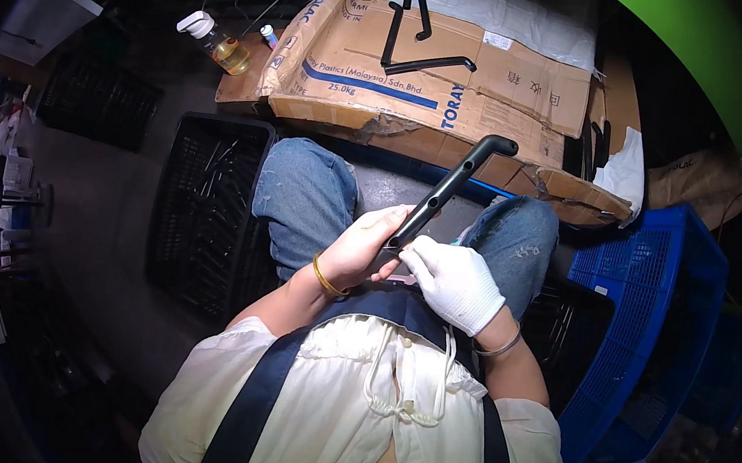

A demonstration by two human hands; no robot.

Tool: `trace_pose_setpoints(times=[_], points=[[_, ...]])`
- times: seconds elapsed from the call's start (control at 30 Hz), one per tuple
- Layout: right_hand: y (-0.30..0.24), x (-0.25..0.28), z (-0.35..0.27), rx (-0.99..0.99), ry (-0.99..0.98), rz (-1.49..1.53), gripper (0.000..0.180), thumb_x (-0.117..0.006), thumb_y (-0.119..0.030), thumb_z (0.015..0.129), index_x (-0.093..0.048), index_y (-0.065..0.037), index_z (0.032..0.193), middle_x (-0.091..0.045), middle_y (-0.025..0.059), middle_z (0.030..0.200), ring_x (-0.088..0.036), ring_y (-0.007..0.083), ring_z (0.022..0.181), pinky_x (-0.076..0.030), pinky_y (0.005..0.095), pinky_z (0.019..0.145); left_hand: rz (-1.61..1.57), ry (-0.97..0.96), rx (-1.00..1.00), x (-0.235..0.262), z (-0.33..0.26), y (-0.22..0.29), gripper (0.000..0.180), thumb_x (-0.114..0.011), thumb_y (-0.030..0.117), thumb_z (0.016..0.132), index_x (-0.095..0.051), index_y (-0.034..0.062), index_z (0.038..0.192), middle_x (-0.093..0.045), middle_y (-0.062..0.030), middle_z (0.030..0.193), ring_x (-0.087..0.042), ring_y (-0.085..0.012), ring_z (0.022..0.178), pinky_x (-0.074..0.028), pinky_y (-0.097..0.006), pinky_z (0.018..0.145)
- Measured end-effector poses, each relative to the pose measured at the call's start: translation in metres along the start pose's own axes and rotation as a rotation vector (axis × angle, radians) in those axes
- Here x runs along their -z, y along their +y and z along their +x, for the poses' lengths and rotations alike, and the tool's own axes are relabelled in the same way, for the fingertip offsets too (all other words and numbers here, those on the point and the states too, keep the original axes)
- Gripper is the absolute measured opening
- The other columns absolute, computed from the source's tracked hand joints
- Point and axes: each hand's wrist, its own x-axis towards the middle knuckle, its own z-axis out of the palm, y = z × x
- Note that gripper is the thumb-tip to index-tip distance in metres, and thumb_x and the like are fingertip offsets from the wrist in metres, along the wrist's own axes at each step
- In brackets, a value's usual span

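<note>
A black plastic handle [439, 195] with round holes along its bar and a bent far end slants up and away from my lap. My bare left hand [368, 245] is wrapped round its near part, a gold bangle on that wrist. My right hand [456, 283], in a white knitted glove, is closed, its fingertips against the handle's near end. Whatever those gloved fingers pinch is hidden. Beyond the held piece, more black bent handles [429, 65] lie on the flattened cardboard [521, 94] of a work surface.
To my left stands a black crate [210, 215] full of dark parts. A blue plastic crate [640, 341] is on my right. A bottle with a white cap [225, 46] sits at the cardboard's left side. White sheeting [520, 17] covers the far side.
</note>
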Motion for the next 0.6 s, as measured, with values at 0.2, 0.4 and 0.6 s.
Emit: trace_pose_setpoints(times=[0.2, 0.4, 0.6], points=[[-0.0034, -0.0036, 0.0007, -0.049, 0.010, 0.022, 0.016, -0.054, -0.021, 0.096, -0.064, -0.008, 0.096, -0.066, 0.0139, 0.077, -0.067, 0.0320, 0.069, -0.053, 0.0400, 0.060, 0.021, 0.003, -0.038, -0.0017, -0.0019, 0.0036, 0.042, -0.036, 0.033, 0.107, -0.053, 0.0039, 0.131, -0.059, -0.0023, 0.082, -0.046, -0.0061, 0.043, -0.033, -0.018, 0.034], [-0.0044, 0.0044, 0.0025, -0.026, -0.005, -0.017, 0.017, -0.054, -0.023, 0.097, -0.064, -0.010, 0.096, -0.067, 0.0132, 0.074, -0.067, 0.0324, 0.067, -0.053, 0.0408, 0.060, 0.006, 0.011, -0.014, -0.0044, -0.0007, 0.0042, 0.043, -0.034, 0.032, 0.107, -0.052, 0.0024, 0.133, -0.060, -0.0021, 0.077, -0.045, -0.0050, 0.041, -0.033, -0.017, 0.035], [0.0031, 0.0033, 0.0007, 0.028, -0.016, -0.084, 0.017, -0.054, -0.025, 0.096, -0.063, -0.011, 0.095, -0.067, 0.0127, 0.073, -0.067, 0.0327, 0.065, -0.053, 0.0419, 0.059, 0.018, 0.007, -0.005, -0.0036, 0.0015, 0.0008, 0.046, -0.033, 0.032, 0.108, -0.051, 0.0010, 0.135, -0.060, -0.0015, 0.072, -0.043, -0.0038, 0.039, -0.034, -0.017, 0.035]])
